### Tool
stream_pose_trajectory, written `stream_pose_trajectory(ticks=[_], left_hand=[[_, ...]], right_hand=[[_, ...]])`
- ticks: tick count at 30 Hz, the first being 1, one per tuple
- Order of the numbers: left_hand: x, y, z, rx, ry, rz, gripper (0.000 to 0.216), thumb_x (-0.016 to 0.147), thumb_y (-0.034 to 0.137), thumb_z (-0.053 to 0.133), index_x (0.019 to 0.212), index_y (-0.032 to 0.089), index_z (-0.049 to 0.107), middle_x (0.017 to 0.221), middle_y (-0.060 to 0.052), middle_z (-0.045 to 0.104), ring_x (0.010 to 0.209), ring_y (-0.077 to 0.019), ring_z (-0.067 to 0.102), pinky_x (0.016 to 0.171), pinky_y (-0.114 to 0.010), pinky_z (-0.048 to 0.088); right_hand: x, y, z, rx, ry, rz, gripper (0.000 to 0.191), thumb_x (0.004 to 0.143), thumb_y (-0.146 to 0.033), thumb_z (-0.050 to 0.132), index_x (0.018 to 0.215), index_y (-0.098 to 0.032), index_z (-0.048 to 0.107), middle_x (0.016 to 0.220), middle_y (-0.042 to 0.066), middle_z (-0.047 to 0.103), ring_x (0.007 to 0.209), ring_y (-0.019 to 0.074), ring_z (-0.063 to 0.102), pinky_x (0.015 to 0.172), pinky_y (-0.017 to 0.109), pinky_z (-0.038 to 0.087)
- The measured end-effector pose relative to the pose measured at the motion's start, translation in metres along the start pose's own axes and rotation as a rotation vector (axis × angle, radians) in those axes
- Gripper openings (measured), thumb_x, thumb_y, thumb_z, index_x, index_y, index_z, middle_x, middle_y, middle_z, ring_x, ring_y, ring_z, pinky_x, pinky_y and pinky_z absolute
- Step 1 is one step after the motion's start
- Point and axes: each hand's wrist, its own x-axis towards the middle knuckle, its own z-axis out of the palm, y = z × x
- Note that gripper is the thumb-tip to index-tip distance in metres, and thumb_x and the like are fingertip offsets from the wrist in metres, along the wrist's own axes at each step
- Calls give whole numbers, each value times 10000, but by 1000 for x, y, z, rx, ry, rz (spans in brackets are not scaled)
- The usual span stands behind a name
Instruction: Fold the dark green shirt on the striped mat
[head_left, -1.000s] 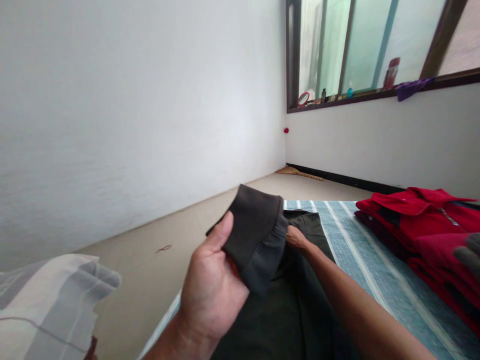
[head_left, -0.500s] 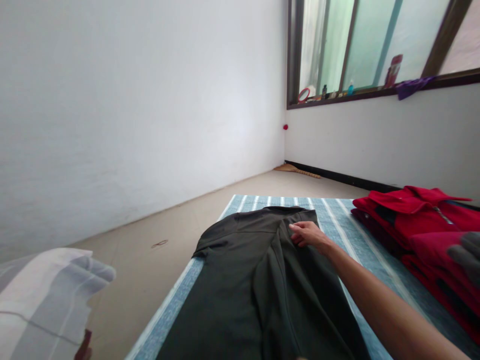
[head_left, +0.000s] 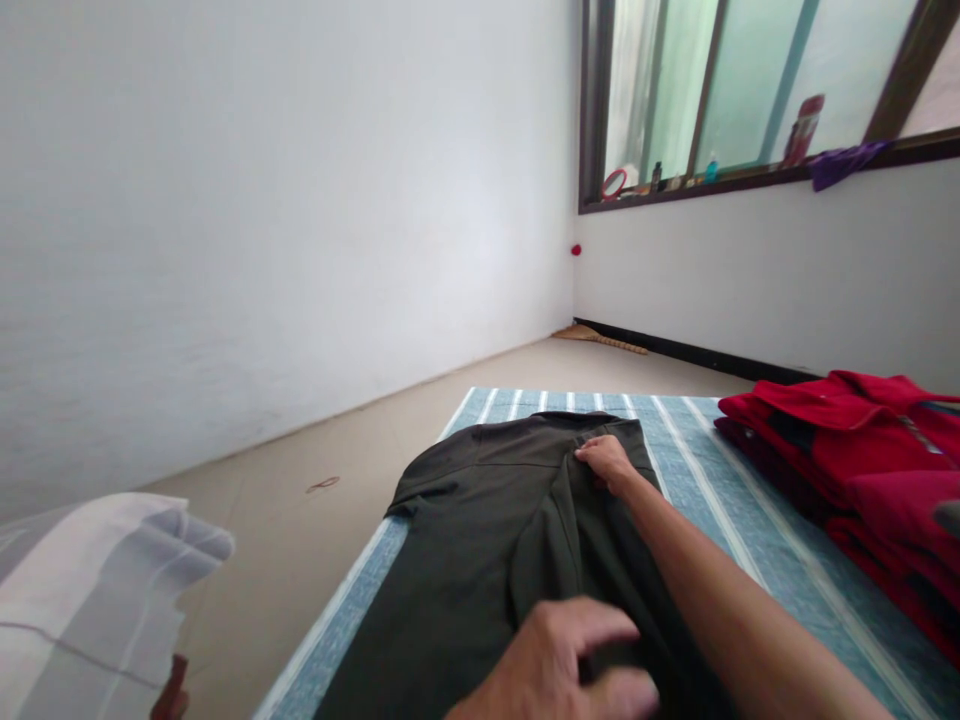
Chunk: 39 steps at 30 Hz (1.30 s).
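A dark, nearly black shirt (head_left: 442, 580) is spread on a blue-and-white striped cloth (head_left: 694, 470), some loose folds running down its right half. My right hand (head_left: 606, 462) is closed on the shirt's fabric near its far right end, thumb and fingers pinched together. Low in the view, my left hand (head_left: 559, 660) is over the near part of the shirt, slightly blurred, its thumb and forefinger apart with no fabric visible between them. The near end of the shirt runs out of view.
A stack of red folded clothes (head_left: 847, 470) lies on the right of the cloth. White and grey sheer fabric (head_left: 97, 590) hangs at lower left. A thin brown loop (head_left: 322, 484) is on the floor. Bottles and a mirror (head_left: 613, 184) line the windowsill.
My left hand has come into view from the bottom edge. My right hand has closed on the shirt's fabric, where its fingers were looser before. The view has shifted slightly left.
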Motion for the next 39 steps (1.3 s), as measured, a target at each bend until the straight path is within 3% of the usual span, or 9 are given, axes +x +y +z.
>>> stream_pose_trajectory(ticks=[2,4,5,9,13,19,26,33,39], left_hand=[[19,-19,-13,279,479,-44,298,869,248,474,1127,220,620,1150,-60,638,1099,-224,566,1014,-388,398],[35,-39,-22,515,701,-55,323,869,171,415,1123,164,614,1162,-103,625,1121,-227,545,1028,-399,382],[42,-47,-25,594,725,-69,329,871,149,392,1117,140,611,1164,-117,619,1125,-228,538,1020,-392,389],[51,-67,-26,768,684,-142,344,890,122,346,1131,153,589,1170,-99,616,1104,-227,537,964,-380,421],[49,-68,-29,807,716,-190,356,897,112,341,1182,118,554,1101,-111,634,1029,-221,556,917,-344,429],[55,-58,-44,760,676,-318,206,873,174,455,967,167,638,933,-73,673,888,-198,609,791,-283,437],[55,-56,-54,675,610,-491,238,902,210,387,856,193,620,827,-55,700,815,-185,651,679,-267,407],[54,-59,-55,672,603,-520,250,905,204,358,854,183,601,840,-76,699,817,-198,654,663,-279,401],[53,-61,-53,659,616,-493,211,892,316,426,845,202,597,809,-53,698,802,-204,656,656,-282,399]], right_hand=[[-2,1,-4,18,0,8,244,903,-335,548,1050,-142,574,956,35,607,744,125,599,630,282,525],[-3,2,-8,34,-5,14,248,906,-339,542,1058,-145,572,969,39,607,757,129,600,642,290,527],[-4,2,-11,40,-9,17,250,907,-341,539,1062,-147,572,976,41,606,764,131,600,648,293,527],[-2,2,-16,57,-29,23,242,910,-344,534,1049,-149,574,955,36,608,737,121,596,629,280,524],[8,1,-11,49,-20,18,237,904,-347,544,1015,-141,580,904,23,609,695,110,588,599,264,515],[23,-7,-4,43,18,-23,196,888,-315,573,961,-133,592,878,10,605,683,105,582,580,245,506],[21,-2,-18,171,-11,8,242,903,-321,548,1071,-147,563,957,33,601,729,118,592,611,270,522],[22,4,-18,224,-36,22,267,906,-330,542,1103,-151,554,1007,46,598,785,138,601,659,303,529],[19,0,-17,173,-59,27,247,914,-353,525,1046,-150,573,940,33,608,721,117,592,620,276,520]])
